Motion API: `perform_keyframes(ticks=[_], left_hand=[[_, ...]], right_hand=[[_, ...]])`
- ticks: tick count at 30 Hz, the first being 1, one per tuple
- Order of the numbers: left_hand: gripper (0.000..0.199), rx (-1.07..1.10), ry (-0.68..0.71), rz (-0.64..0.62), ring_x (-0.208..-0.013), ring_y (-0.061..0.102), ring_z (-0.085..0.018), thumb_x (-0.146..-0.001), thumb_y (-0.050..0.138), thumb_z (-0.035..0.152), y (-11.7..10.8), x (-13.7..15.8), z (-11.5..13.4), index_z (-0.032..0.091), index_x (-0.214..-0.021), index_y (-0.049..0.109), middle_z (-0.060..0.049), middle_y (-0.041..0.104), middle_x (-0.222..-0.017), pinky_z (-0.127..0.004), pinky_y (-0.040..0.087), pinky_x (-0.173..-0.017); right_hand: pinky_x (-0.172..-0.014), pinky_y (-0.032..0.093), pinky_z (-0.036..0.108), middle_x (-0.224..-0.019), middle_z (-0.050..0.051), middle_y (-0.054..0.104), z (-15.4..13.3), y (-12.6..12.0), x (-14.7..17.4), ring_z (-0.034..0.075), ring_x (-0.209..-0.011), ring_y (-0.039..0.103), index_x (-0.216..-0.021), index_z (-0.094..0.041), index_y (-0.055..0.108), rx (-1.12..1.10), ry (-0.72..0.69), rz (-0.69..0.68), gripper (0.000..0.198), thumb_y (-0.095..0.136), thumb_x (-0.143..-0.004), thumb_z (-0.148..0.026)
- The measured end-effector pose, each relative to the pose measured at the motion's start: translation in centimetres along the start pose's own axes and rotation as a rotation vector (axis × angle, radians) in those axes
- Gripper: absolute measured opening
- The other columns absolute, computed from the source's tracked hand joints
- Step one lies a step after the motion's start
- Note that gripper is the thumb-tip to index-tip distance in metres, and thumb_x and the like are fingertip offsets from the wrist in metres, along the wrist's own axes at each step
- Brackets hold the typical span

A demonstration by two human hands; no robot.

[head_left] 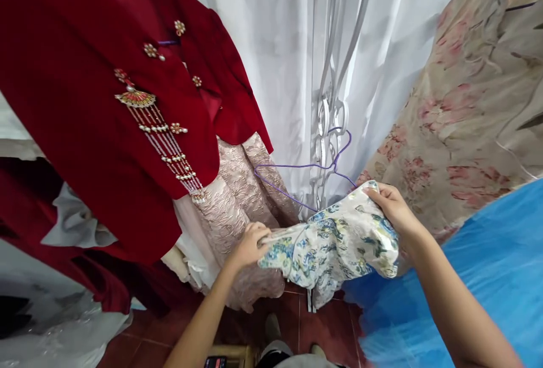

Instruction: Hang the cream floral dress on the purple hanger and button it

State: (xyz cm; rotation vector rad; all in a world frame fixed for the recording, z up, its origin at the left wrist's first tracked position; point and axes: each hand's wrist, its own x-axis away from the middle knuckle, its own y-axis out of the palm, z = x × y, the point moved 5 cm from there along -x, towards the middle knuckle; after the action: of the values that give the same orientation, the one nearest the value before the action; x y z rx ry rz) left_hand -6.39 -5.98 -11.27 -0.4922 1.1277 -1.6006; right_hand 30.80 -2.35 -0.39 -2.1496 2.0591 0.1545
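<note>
Between my two hands hangs a white dress with a blue, green and yellow floral print (328,243). My left hand (252,243) grips its left end, fingers curled round the cloth. At the upper right corner of the dress, my right hand (392,204) pinches the cloth between thumb and fingers. A purple wire hanger (297,165) hangs from a white ring just behind the dress. One arm of the hanger runs down behind or into the top of the dress; which one I cannot tell.
To the left hang a dark red jacket (114,187) with beaded brooches and a pale pink textured skirt (237,187). At right are a beige floral garment (458,119) and blue tulle (475,283). White curtains (271,46) stand behind. A phone (215,362) lies low near my feet.
</note>
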Motion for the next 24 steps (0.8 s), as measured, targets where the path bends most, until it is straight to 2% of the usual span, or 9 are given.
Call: perform_keyframes(ticks=[3, 5, 9, 12, 14, 16, 19, 21, 24], left_hand=[[0.024, -0.109, -0.01, 0.143, -0.107, 0.054, -0.029, -0.075, 0.056, 0.01, -4.3, -4.9, -2.7, 0.021, -0.093, 0.068, -0.008, 0.065, -0.104, -0.045, 0.044, -0.097], [0.024, -0.111, 0.018, 0.254, -0.104, 0.056, -0.028, -0.076, 0.051, 0.006, -7.3, -8.4, -3.0, 0.019, -0.092, 0.064, -0.009, 0.065, -0.101, -0.042, 0.046, -0.094], [0.023, -0.013, 0.106, 0.454, -0.091, 0.06, -0.022, -0.079, 0.044, 0.003, -12.8, -13.8, -0.9, 0.019, -0.087, 0.058, -0.006, 0.064, -0.093, -0.035, 0.048, -0.086], [0.021, 0.15, 0.256, 0.508, -0.098, 0.061, -0.021, -0.082, 0.044, 0.004, -15.2, -15.4, 2.2, 0.018, -0.092, 0.056, -0.007, 0.065, -0.103, -0.035, 0.049, -0.092], [0.029, 0.289, 0.359, 0.432, -0.109, 0.061, -0.021, -0.085, 0.049, 0.008, -15.5, -15.4, 4.2, 0.018, -0.112, 0.055, -0.011, 0.063, -0.122, -0.037, 0.05, -0.098], [0.046, 0.371, 0.393, 0.348, -0.118, 0.061, -0.022, -0.088, 0.056, 0.016, -15.2, -14.9, 5.3, 0.021, -0.132, 0.046, -0.014, 0.053, -0.141, -0.039, 0.05, -0.101], [0.041, 0.326, 0.348, 0.294, -0.116, 0.063, -0.023, -0.092, 0.061, 0.026, -14.0, -13.9, 5.5, 0.022, -0.132, 0.053, -0.011, 0.059, -0.135, -0.04, 0.05, -0.101], [0.022, 0.233, 0.317, 0.29, -0.109, 0.064, -0.023, -0.097, 0.055, 0.029, -13.0, -13.5, 5.2, 0.019, -0.115, 0.065, -0.008, 0.067, -0.115, -0.039, 0.05, -0.099], [0.023, 0.129, 0.333, 0.304, -0.101, 0.063, -0.022, -0.101, 0.048, 0.027, -12.1, -13.4, 6.1, 0.017, -0.102, 0.068, -0.007, 0.065, -0.101, -0.036, 0.05, -0.094]], right_hand=[[-0.042, 0.036, 0.024, -0.052, -0.001, 0.057, -0.3, 0.2, 0.3, 0.013, -0.044, 0.047, -0.065, -0.02, 0.06, 0.009, 0.049, 0.014, 0.042, 0.082, -0.068, -0.056], [-0.041, 0.035, 0.024, -0.049, -0.003, 0.054, -0.5, 0.7, 0.4, 0.013, -0.043, 0.045, -0.065, -0.02, 0.059, 0.002, 0.047, 0.022, 0.044, 0.083, -0.067, -0.057], [-0.038, 0.029, 0.023, -0.046, -0.004, 0.05, -0.3, 0.9, 0.4, 0.01, -0.039, 0.039, -0.062, -0.02, 0.056, -0.01, 0.068, 0.043, 0.046, 0.082, -0.069, -0.058], [-0.038, 0.031, 0.023, -0.048, -0.003, 0.052, 0.0, 0.4, 0.4, 0.011, -0.039, 0.043, -0.064, -0.02, 0.058, -0.034, 0.099, 0.069, 0.047, 0.08, -0.072, -0.06], [-0.044, 0.042, 0.024, -0.06, 0.0, 0.063, 0.0, 0.0, 0.7, 0.015, -0.049, 0.056, -0.078, -0.019, 0.066, -0.029, 0.09, 0.078, 0.042, 0.077, -0.077, -0.059], [-0.06, 0.054, 0.028, -0.09, 0.006, 0.074, -0.3, -0.6, 1.6, 0.021, -0.075, 0.069, -0.105, -0.021, 0.07, 0.037, -0.003, 0.123, 0.043, 0.073, -0.083, -0.058], [-0.08, 0.056, 0.03, -0.124, 0.009, 0.07, -0.5, -1.6, 4.0, 0.025, -0.107, 0.066, -0.128, -0.025, 0.065, 0.187, -0.159, 0.216, 0.052, 0.071, -0.086, -0.056], [-0.071, 0.056, 0.029, -0.102, 0.008, 0.075, 0.4, -2.1, 5.7, 0.024, -0.091, 0.069, -0.104, -0.021, 0.074, 0.213, -0.116, 0.208, 0.043, 0.067, -0.087, -0.06], [-0.046, 0.045, 0.027, -0.057, 0.005, 0.062, 1.4, -2.8, 7.5, 0.018, -0.052, 0.057, -0.064, -0.018, 0.067, 0.111, 0.012, 0.158, 0.061, 0.053, -0.091, -0.071]])
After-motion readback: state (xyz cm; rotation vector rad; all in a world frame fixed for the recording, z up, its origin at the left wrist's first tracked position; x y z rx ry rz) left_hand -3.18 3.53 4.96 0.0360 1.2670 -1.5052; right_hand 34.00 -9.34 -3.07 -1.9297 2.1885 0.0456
